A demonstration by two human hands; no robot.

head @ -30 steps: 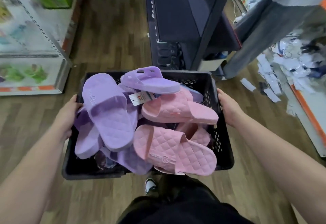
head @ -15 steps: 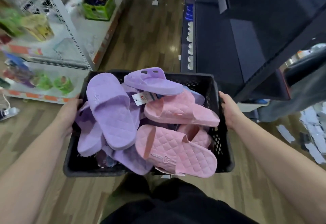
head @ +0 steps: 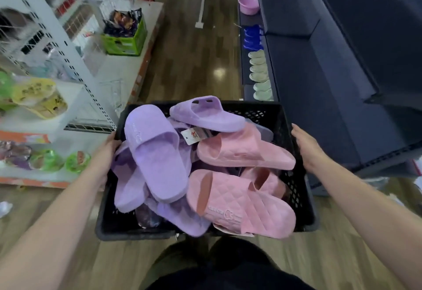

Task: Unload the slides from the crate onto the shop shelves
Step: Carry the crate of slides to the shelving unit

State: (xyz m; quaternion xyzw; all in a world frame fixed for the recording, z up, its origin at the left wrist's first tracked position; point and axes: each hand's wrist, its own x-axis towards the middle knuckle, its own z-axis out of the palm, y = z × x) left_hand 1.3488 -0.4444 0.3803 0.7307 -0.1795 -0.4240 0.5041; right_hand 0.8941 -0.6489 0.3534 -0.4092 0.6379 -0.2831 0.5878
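1. The black crate (head: 299,198) is held at waist height over the wooden floor (head: 194,50), between the two hands. It is piled with the slides, and none has come out yet.
2. The left hand (head: 104,152) is on the crate's left wall. Its fingers are hidden by the wall and the pile, so I cannot tell how its grip is set.
3. The right hand (head: 307,147) lies along the outside of the crate's right wall with its fingers fairly straight. Its grip presses on the wall and does not wrap it.
4. In the crate's left half a purple slide (head: 157,152) lies on top of other purple ones. A quilted pink slide (head: 242,205) hangs over the near rim, and a paper tag (head: 193,135) shows in the middle.
5. The dark shelves (head: 319,79) stand to the right of the crate and beyond it. A row of pale green slides (head: 260,77) already stands along their low edge. White shelving (head: 68,66) stands to the crate's left.
6. By my reading the step in hand is carrying the crate to the dark shelves, so unloading has not begun.
7. The next move calls for setting the crate down level or resting it on a shelf to free a hand. The overhanging pink slide could slip off if the crate tips toward the person.
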